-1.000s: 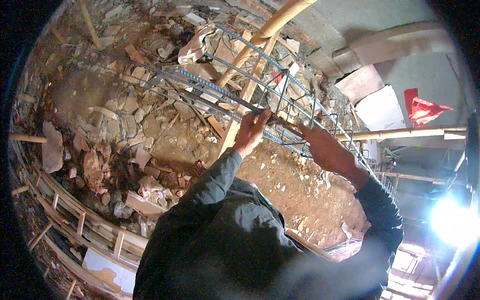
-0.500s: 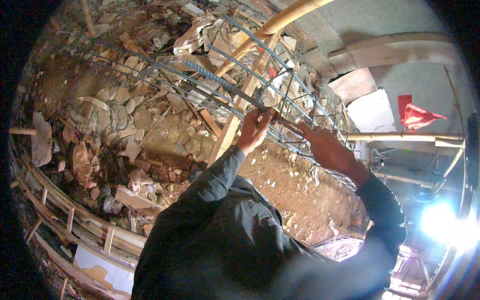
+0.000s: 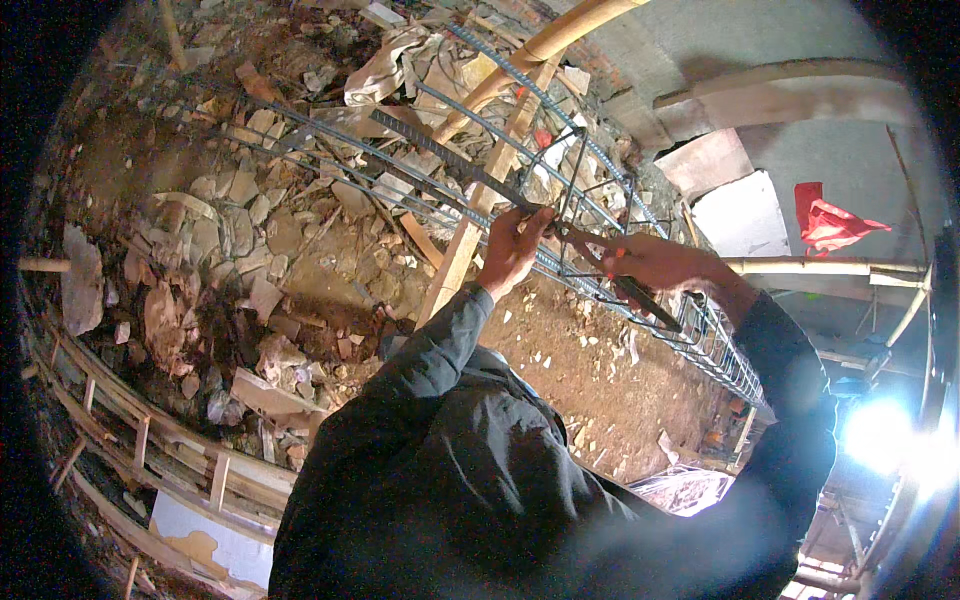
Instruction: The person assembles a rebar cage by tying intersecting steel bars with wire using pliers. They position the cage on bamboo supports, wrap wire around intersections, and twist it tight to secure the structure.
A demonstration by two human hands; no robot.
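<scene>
A long cage of ribbed steel rebar (image 3: 450, 203) with square stirrups (image 3: 575, 180) runs slantwise before me. My left hand (image 3: 512, 252) is closed, thumb and fingers pinched at a thick dark rebar (image 3: 430, 145) where it meets a stirrup; the fingertips partly hide the contact. From the right, my right hand (image 3: 665, 262) grips pincers (image 3: 650, 302) with dark handles and a touch of orange. Their jaws sit at the bar crossing, close beside my left fingertips. Any tie wire there is too small to make out.
A wooden batten (image 3: 455, 268) crosses under the cage, and a bamboo pole (image 3: 545, 55) slants above it. Broken rubble (image 3: 235, 230) covers the ground at left. A red cloth (image 3: 835, 225) hangs by the grey wall at right. A bright lamp (image 3: 880, 438) glares lower right.
My right hand has turned and shifted slightly up and right, so a pincer handle now shows below it. The right forearm has swung outward. My left hand stays almost where it was.
</scene>
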